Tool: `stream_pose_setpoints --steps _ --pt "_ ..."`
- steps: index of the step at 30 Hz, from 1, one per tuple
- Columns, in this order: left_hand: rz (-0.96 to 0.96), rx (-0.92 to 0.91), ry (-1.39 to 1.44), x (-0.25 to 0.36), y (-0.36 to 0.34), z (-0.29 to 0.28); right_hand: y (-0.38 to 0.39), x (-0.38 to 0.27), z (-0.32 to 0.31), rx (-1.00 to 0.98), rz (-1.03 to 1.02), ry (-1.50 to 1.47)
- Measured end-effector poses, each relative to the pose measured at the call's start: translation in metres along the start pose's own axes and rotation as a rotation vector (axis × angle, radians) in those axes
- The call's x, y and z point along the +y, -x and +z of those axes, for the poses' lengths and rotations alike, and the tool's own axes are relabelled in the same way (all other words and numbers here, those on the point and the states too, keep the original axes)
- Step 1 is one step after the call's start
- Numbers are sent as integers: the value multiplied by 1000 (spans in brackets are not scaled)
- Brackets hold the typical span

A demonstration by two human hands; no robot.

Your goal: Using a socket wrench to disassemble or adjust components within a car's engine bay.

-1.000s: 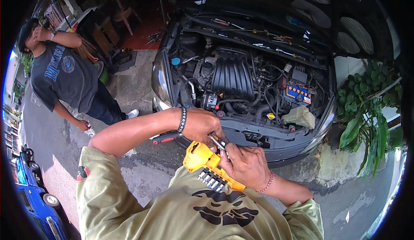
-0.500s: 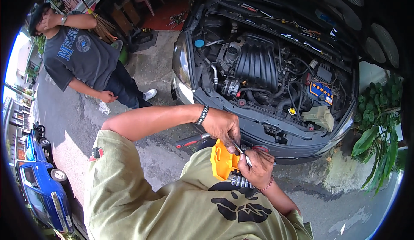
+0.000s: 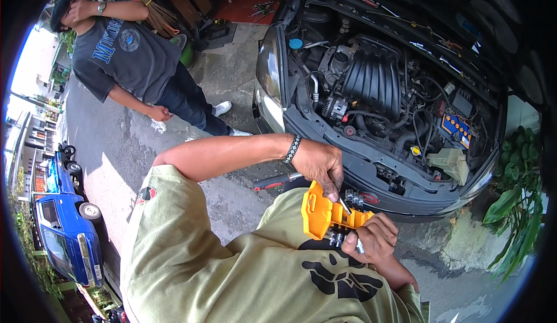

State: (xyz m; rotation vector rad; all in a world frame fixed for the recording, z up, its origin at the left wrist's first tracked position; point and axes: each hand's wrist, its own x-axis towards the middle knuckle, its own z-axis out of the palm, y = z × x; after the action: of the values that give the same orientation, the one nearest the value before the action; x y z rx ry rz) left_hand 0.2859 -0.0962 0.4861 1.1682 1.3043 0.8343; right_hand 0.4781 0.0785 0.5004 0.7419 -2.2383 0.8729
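My left hand (image 3: 319, 166) is closed, fingers curled downward around a thin metal bar (image 3: 347, 207) above a yellow socket holder (image 3: 316, 210). A red-and-black tool handle (image 3: 268, 182) sticks out leftward beneath my left forearm; its other end is hidden by my hand. My right hand (image 3: 374, 239) grips the holder's right end, with a silver piece showing by the thumb. Small sockets (image 3: 336, 236) line the holder's upper and lower edges. Another red part shows behind the holder, too small to name.
A car (image 3: 284, 108) with raised bonnet shows its engine (image 3: 371, 79), tools lying along the back edge. Another person (image 3: 133, 62) stands on the left, one hand at the face. A blue vehicle (image 3: 67, 233) is parked left; plants (image 3: 510, 201) grow right; brooms and clutter stand behind.
My view has shifted, so the car sits further right. My hands have moved slightly apart, the right now lower at the holder's end. The other person's lower hand has swung slightly.
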Motion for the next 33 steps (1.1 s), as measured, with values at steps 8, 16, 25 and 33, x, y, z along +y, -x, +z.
stream_pose_setpoints --steps 8,16,25,33 --pt "71 71 43 -1 6 -13 -3 27 33 93 799 -192" --pt "31 375 207 -17 7 -27 -23 39 22 -379 903 -198" --pt "638 808 1148 -36 -10 -11 -42 22 -9 -183 715 207" --pt "778 468 1343 -24 -19 -11 -59 17 -30 -386 579 246"
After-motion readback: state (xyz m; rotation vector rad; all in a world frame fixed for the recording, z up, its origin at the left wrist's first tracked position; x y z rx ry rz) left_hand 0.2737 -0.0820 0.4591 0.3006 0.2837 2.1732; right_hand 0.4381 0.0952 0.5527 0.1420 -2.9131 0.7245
